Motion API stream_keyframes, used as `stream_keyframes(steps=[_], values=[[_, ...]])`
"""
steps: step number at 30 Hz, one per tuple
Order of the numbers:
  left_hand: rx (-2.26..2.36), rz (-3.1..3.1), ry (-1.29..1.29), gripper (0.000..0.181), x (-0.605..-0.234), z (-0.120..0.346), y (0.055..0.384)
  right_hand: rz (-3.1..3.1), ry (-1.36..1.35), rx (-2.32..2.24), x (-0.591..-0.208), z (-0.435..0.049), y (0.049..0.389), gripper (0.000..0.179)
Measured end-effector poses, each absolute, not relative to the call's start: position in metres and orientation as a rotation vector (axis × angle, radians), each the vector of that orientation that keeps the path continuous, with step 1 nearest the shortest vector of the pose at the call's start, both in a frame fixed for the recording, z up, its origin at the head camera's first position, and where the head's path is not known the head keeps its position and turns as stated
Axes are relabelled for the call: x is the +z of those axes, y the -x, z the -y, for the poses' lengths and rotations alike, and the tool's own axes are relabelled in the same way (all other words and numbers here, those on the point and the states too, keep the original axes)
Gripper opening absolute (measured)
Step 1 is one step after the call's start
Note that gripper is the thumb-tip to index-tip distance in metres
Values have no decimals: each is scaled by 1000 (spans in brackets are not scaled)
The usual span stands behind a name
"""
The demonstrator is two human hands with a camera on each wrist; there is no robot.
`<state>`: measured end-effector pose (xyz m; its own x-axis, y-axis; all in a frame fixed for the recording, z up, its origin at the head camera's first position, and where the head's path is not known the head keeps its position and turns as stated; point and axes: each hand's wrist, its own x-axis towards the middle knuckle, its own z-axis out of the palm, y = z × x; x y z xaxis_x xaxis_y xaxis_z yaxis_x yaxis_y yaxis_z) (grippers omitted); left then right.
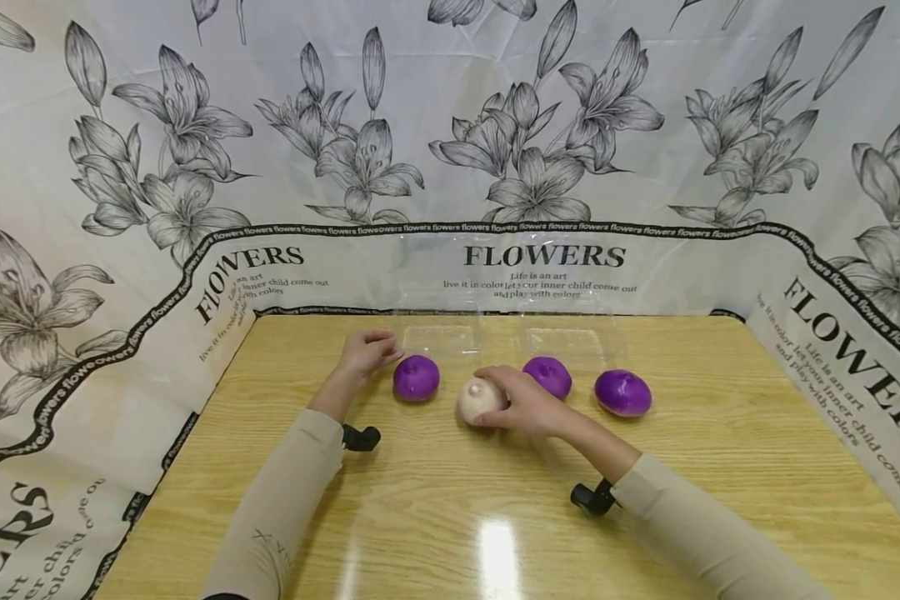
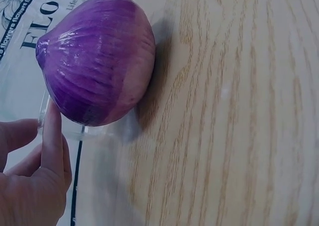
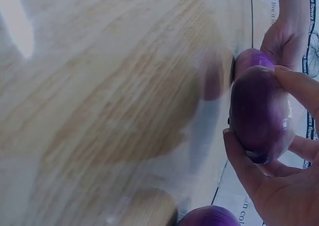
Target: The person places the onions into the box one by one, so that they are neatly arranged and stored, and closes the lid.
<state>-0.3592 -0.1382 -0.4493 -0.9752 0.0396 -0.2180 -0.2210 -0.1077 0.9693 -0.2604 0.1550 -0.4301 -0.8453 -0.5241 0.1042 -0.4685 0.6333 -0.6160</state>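
Note:
My right hand (image 1: pixel 531 403) grips a round onion (image 1: pixel 476 403) between thumb and fingers, low over the table. Its pale end faces the head camera, while the right wrist view shows its purple skin. At the left, my left hand (image 1: pixel 363 353) pinches the edge of a clear plastic box (image 1: pixel 442 340) with thumb and fingertips. A purple onion (image 1: pixel 416 378) sits just right of that hand, in front of the box. Behind my right hand lies another purple onion (image 1: pixel 547 377), partly hidden by the hand, and farther right is one more purple onion (image 1: pixel 623 393).
A second clear plastic box (image 1: pixel 566 342) stands at the back of the wooden table (image 1: pixel 435 508), right of the first. Flower-printed cloth (image 1: pixel 360 267) hangs along the back and both sides. Light glares off the table's front.

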Motion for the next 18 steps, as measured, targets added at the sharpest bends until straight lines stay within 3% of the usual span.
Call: stream_keyframes(steps=[18], values=[[2186, -1998, 214, 43, -448, 136, 358, -2761, 843, -1075, -407, -149, 274, 74]])
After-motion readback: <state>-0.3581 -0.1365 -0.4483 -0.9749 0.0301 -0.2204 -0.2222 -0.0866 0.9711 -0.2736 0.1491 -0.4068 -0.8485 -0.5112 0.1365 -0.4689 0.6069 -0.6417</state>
